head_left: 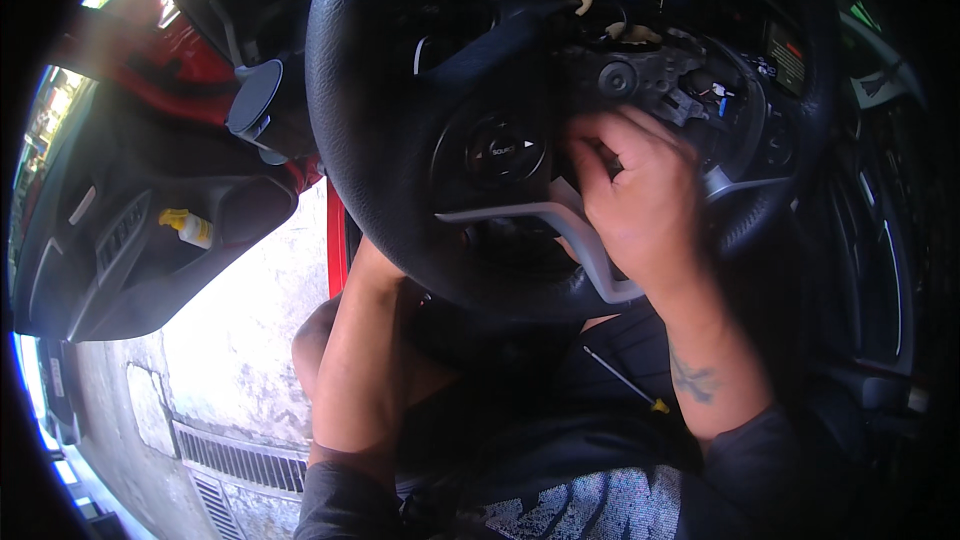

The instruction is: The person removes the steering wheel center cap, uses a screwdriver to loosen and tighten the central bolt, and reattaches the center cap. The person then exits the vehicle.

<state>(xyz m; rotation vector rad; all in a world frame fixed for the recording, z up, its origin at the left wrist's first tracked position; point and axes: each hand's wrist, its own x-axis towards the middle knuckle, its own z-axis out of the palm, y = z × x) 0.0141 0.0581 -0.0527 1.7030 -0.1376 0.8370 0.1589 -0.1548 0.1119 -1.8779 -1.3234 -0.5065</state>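
A black steering wheel (333,90) with its hub open fills the upper middle. My right hand (640,180) is at the hub, just below the exposed metal plate (620,78). Its thumb and fingers are bent together, and whatever lies between them is hidden. My left hand (378,268) reaches behind the lower left rim; only the wrist area shows clearly and its fingers are out of sight. Nearby on the left spoke is a round button pad (505,150). Silver trim (570,212) runs along the lower spokes. A screwdriver (628,381) with a yellow end lies across my lap.
On the left the car door (150,240) stands open, with a yellow-capped bottle (187,227) in its panel. A grey oval disc on a mount (256,97) is beside the wheel. Outside is concrete ground with a drain grate (240,455). Loose connectors (722,98) show at the hub's right.
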